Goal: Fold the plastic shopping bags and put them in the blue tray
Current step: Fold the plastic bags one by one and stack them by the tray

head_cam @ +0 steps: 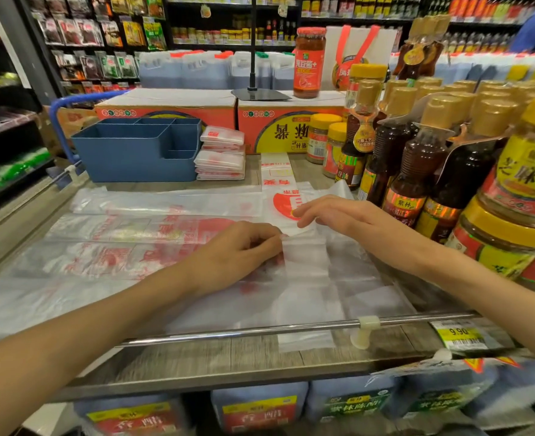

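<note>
Several clear plastic shopping bags with red print point(127, 243) lie spread flat across the shelf top. My left hand point(238, 250) pinches the edge of a folded strip of one bag point(307, 256) at the middle. My right hand point(338, 215) hovers just beyond it with fingers stretched out, over a bag with a red round logo point(283, 204). The blue tray point(134, 149), split into compartments, stands at the back left. I see no bag inside it. A stack of folded bags point(222, 157) sits right beside the tray.
Sauce bottles and jars point(433, 158) crowd the right side, close to my right arm. Red-and-yellow cartons point(291, 127) stand behind the tray, with a black stand base point(260, 94) and a red jar point(309, 62) on top. A metal rail point(260, 330) runs along the front edge.
</note>
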